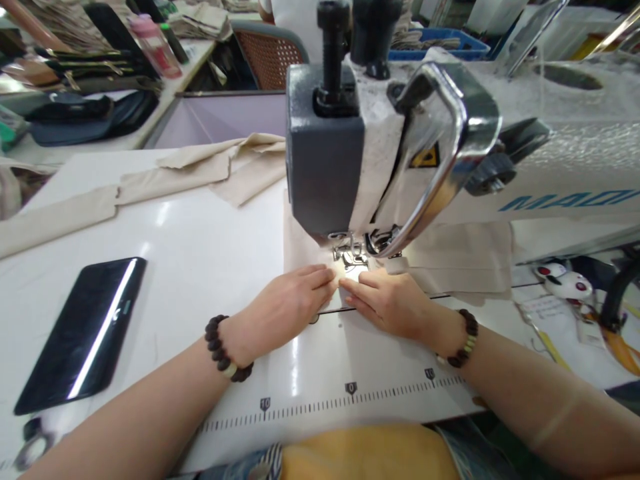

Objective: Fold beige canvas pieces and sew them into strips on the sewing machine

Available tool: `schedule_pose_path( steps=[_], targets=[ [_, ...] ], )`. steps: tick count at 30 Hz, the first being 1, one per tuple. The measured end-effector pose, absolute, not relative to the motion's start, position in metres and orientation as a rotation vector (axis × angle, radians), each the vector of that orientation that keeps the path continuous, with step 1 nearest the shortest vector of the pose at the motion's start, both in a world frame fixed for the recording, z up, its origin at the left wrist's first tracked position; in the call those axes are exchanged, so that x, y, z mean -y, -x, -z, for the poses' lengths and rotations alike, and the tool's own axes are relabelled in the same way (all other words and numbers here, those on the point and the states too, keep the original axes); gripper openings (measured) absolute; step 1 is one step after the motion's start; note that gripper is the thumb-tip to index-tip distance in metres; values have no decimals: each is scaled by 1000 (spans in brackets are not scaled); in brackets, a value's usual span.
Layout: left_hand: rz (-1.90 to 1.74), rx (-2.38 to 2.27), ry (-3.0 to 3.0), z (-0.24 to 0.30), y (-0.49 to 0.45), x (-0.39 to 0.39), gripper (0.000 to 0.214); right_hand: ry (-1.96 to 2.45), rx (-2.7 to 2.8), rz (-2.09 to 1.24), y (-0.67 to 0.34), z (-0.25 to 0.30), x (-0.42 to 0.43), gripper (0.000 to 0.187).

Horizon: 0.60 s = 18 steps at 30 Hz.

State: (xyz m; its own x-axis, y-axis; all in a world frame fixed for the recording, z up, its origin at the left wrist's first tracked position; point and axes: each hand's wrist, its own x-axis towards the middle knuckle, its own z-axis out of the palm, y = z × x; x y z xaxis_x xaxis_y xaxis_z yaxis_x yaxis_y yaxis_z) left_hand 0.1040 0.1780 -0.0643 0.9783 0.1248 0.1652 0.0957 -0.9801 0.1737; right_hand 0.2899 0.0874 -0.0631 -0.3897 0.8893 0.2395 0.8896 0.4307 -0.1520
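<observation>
Beige fabric lies under the presser foot of a sewing machine. To the left of the needle area, my left hand has its fingers together, closed on the near part of the fabric. My right hand is just right of the foot, its index finger and thumb close together at the fabric edge. The fingertips of both hands nearly meet in front of the foot and partly hide the fabric there. More beige fabric spreads under the machine arm on the right.
A black phone lies on the white table at left. Behind it stretch beige fabric strips. A printed ruler runs along the front edge. Right of the machine are a yellow-handled tool and orange-handled scissors.
</observation>
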Motion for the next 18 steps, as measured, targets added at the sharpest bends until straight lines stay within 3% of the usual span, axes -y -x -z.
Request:
schedule_pose_path(
  steps=[18],
  targets=[
    [-321, -434, -2926, 59, -115, -194, 21, 1761, 2359, -52, -285, 61, -91, 23]
  ],
)
